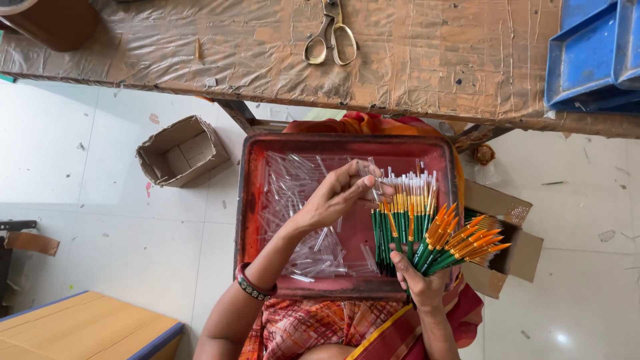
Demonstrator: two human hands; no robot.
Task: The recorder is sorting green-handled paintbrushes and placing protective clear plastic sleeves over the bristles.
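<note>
Brushes fan from right hand's closed grip over red tray; left hand pinches one.

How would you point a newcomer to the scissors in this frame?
Start at the long brown table across the top of the view. Near the middle of its top edge lie the scissors, handles toward the person. They are the only metal tool there: brass-coloured loops, apart from the blue trays at the right end.
</note>
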